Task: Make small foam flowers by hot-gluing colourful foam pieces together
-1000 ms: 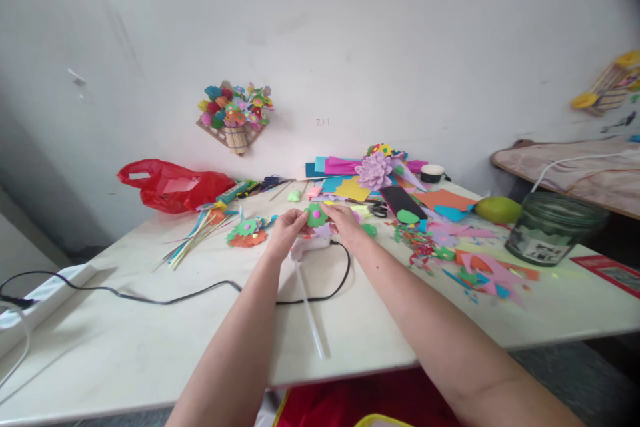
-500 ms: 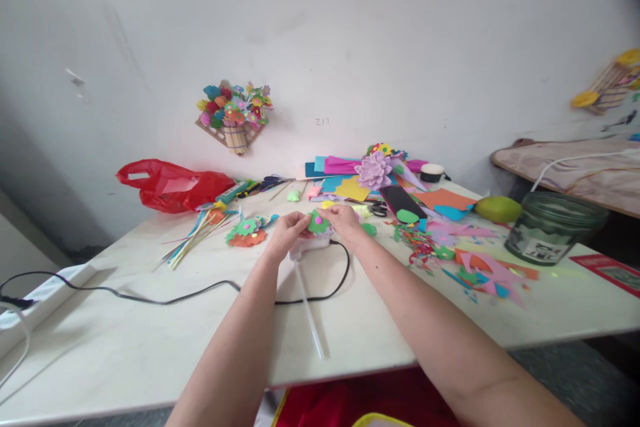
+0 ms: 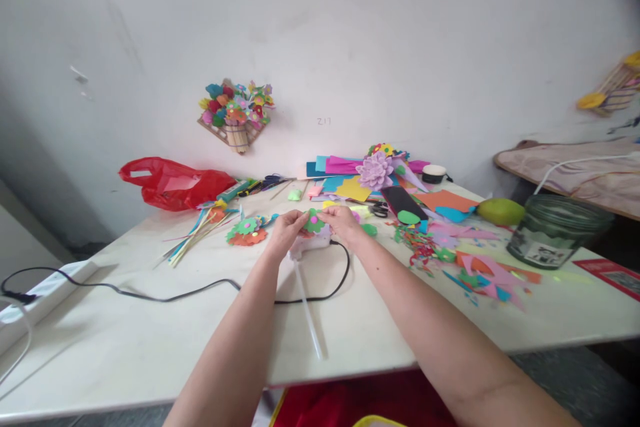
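A green foam flower (image 3: 314,221) with a pink centre is pinched at its two side edges, between my left hand (image 3: 289,232) and my right hand (image 3: 344,223). Both hands have thumb and fingers closed on its rim. Just below it lies a white hot glue gun (image 3: 317,241), partly hidden by the left hand, with a long clear glue stick (image 3: 309,317) sticking out toward me and a black cord attached. Left of my hands lie finished foam flowers (image 3: 247,230) in green and orange.
Paper-covered sticks (image 3: 187,240) and a red plastic bag (image 3: 175,183) lie at left, with a power strip (image 3: 47,290) nearer. At right are a black phone (image 3: 404,203), foam scraps (image 3: 487,273), a green fruit (image 3: 500,211) and a glass jar (image 3: 557,232). Foam sheets (image 3: 353,188) are stacked behind.
The green flower has tipped to a flatter angle and moved slightly left between my fingers. Both hands keep their grip; the view has shifted a little.
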Demonstrator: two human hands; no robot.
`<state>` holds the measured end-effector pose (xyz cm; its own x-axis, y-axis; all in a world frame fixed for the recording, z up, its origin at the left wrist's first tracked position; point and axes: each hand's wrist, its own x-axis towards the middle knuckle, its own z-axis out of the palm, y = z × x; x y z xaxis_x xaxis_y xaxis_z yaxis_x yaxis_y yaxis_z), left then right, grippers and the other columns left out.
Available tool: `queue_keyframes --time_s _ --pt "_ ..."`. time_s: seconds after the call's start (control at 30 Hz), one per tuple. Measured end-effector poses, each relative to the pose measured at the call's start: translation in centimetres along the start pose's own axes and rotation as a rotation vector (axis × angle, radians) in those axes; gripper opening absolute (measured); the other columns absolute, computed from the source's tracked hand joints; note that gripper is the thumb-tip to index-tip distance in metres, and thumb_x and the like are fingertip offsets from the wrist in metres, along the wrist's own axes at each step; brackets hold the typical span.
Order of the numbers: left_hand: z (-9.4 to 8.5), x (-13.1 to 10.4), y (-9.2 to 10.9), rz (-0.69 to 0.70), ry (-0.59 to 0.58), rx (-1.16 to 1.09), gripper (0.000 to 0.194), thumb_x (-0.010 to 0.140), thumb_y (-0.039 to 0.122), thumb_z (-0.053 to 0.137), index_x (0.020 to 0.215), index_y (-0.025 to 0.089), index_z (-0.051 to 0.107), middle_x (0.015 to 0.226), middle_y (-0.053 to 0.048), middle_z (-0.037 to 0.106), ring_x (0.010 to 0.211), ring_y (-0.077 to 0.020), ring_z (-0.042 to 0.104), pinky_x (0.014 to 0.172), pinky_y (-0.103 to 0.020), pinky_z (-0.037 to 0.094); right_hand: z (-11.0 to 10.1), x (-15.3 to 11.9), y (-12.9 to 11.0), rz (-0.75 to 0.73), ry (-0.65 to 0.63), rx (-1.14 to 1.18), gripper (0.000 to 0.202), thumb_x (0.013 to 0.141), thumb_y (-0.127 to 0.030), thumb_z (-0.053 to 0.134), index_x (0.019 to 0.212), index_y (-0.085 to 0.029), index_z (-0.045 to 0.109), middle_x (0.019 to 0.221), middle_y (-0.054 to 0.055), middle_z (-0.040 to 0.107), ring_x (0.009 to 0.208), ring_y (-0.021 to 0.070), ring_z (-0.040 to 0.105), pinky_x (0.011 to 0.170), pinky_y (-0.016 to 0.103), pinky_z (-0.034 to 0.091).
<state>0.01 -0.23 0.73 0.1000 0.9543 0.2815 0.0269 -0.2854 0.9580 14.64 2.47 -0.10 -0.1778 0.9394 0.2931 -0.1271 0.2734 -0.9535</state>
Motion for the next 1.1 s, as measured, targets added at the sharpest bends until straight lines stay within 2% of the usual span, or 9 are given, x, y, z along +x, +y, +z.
queue_keyframes --time_s 0.13,0.23,0.33,0.4,0.53,0.7,0.83,1.0,1.1 --pt "-0.2 0.1 0.0 0.026 0.042 -0.002 0.035 0.063 0.046 0.063 0.064 0.012 0.054 0.054 0.0 0.057 0.05 -0.0114 0.056 0.054 -0.025 0.049 -0.6 0.0 -0.4 0.017 -0.099 -0.019 0.018 0.059 -0.03 0.063 0.057 -0.014 0.055 0.05 -0.004 0.049 0.037 0.0036 0.033 0.035 0.019 0.023" --pt "-0.3 0.1 0.0 0.032 0.056 -0.017 0.035 0.063 0.045 0.064 0.064 0.012 0.055 0.054 0.0 0.057 0.052 -0.0116 0.056 0.055 -0.026 0.049 -1.1 -0.1 -0.8 0.01 -0.176 -0.025 0.014 0.063 -0.023 0.058 0.073 -0.014 0.062 0.061 0.0 0.057 0.043 0.0057 0.043 0.036 0.018 0.027" --pt "-0.4 0.1 0.0 0.02 0.06 -0.035 0.035 0.062 0.045 0.065 0.062 0.012 0.055 0.053 0.0 0.057 0.051 -0.0116 0.056 0.056 -0.027 0.05 -1.3 -0.2 -1.3 -0.028 -0.142 -0.024 0.027 0.065 -0.02 0.055 0.091 -0.016 0.061 0.072 0.002 0.061 0.056 0.0096 0.054 0.039 0.017 0.032" --pt "-0.5 0.1 -0.1 0.008 0.053 -0.054 0.035 0.062 0.045 0.065 0.062 0.012 0.055 0.054 -0.001 0.058 0.051 -0.0118 0.056 0.056 -0.027 0.05 -1.3 -0.4 -1.8 -0.07 -0.097 -0.04 0.031 0.066 -0.02 0.055 0.096 -0.016 0.058 0.073 0.002 0.062 0.061 0.011 0.057 0.043 0.017 0.036" --pt "-0.6 0.1 -0.3 -0.003 0.016 -0.092 0.034 0.064 0.045 0.064 0.064 0.012 0.055 0.057 -0.002 0.06 0.053 -0.0127 0.058 0.057 -0.027 0.05 -1.0 -0.5 -2.1 -0.177 -0.097 -0.104 0.026 0.066 -0.021 0.057 0.092 -0.016 0.059 0.066 0.0 0.061 0.061 0.0111 0.057 0.055 0.022 0.043" --pt "-0.7 0.1 -0.4 -0.022 -0.017 -0.138 0.031 0.064 0.042 0.064 0.066 0.013 0.056 0.057 -0.002 0.06 0.053 -0.0133 0.058 0.057 -0.028 0.05 -0.7 -0.2 -1.4 -0.29 -0.096 -0.189 0.017 0.064 -0.016 0.056 0.079 -0.017 0.065 0.072 0.002 0.065 0.068 0.0131 0.059 0.066 0.027 0.046" --pt "-0.6 0.0 -0.5 -0.043 -0.034 -0.194 0.031 0.063 0.041 0.066 0.066 0.012 0.055 0.059 -0.002 0.061 0.056 -0.0139 0.059 0.06 -0.03 0.051 -0.6 0.2 -0.8 -0.301 -0.042 -0.318 0.014 0.063 -0.014 0.057 0.072 -0.017 0.068 0.072 0.003 0.066 0.067 0.0146 0.059 0.065 0.028 0.046" --pt "-0.4 0.1 -0.7 -0.028 -0.022 -0.198 0.03 0.063 0.04 0.066 0.067 0.013 0.055 0.058 -0.001 0.06 0.054 -0.0125 0.058 0.057 -0.027 0.05 -0.5 0.3 -0.1 -0.311 -0.009 -0.403 0.015 0.064 -0.016 0.059 0.076 -0.017 0.068 0.07 0.003 0.066 0.064 0.0151 0.058 0.061 0.028 0.045" --pt "-0.4 0.1 -0.7 -0.014 -0.022 -0.186 0.03 0.063 0.04 0.066 0.067 0.013 0.055 0.059 -0.002 0.06 0.055 -0.0122 0.058 0.056 -0.026 0.049 -0.5 0.2 0.0 -0.35 0.0 -0.453 0.009 0.065 -0.02 0.059 0.069 -0.017 0.067 0.063 0.002 0.064 0.059 0.0137 0.056 0.057 0.026 0.043"
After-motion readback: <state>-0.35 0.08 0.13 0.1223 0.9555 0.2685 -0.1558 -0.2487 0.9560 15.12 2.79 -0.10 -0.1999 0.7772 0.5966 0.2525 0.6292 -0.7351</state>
